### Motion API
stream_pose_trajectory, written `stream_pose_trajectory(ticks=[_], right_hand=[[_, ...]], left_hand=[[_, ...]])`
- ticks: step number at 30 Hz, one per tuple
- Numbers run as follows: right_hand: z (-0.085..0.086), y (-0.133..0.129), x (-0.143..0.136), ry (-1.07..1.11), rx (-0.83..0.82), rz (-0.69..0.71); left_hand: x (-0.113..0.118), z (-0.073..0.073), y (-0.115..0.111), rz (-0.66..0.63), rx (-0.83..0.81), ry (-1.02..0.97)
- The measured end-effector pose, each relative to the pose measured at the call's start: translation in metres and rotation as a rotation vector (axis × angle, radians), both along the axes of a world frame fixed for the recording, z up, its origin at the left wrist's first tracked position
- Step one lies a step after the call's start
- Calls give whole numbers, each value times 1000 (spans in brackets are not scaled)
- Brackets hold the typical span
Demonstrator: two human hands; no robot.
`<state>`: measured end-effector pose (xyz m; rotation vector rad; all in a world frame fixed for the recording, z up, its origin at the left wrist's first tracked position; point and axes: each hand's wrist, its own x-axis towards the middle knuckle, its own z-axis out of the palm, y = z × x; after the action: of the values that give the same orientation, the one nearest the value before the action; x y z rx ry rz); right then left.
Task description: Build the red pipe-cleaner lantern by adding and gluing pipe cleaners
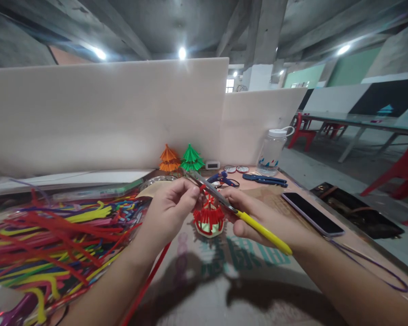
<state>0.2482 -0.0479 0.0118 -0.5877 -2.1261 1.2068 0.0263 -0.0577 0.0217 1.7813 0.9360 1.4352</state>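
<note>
My left hand point(177, 203) is closed in a pinch on a red pipe cleaner point(154, 271), whose long tail hangs down past my wrist. In my right hand point(246, 213) is a pair of scissors point(265, 233) with yellow handles. Their blades point(212, 190) point up and left, apart, around the short red end above my left fingertips. Behind and below the blades stands a small red tiered pipe-cleaner tree point(209, 219) on a pale base, partly covered by the scissors. Farther back are an orange tree point(170, 158) and a green tree point(191, 157).
Many coloured pipe cleaners point(71, 226) lie heaped on the left. A blue glue gun point(222, 178), dark blue pliers point(265, 179), a water bottle point(270, 151) and a phone point(313, 213) are at the back and right. A white partition point(105, 113) closes off the rear.
</note>
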Motion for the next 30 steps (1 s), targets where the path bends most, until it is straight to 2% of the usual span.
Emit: stream_pose_trajectory(ticks=[10,18,21,26,30], right_hand=[[-2,0,-3,58,-70,18],[-4,2,0,34,-64,-21],[3,-2,-2,-18,49,-115],[12,-11,-6,-93,397,-289],[7,-4,1,21,553,-320]], left_hand=[[1,3,-1,42,21,108],[-3,2,-5,-9,49,90],[-4,3,-7,-47,73,79],[-8,3,-9,-125,119,90],[-9,6,-8,-55,107,83]])
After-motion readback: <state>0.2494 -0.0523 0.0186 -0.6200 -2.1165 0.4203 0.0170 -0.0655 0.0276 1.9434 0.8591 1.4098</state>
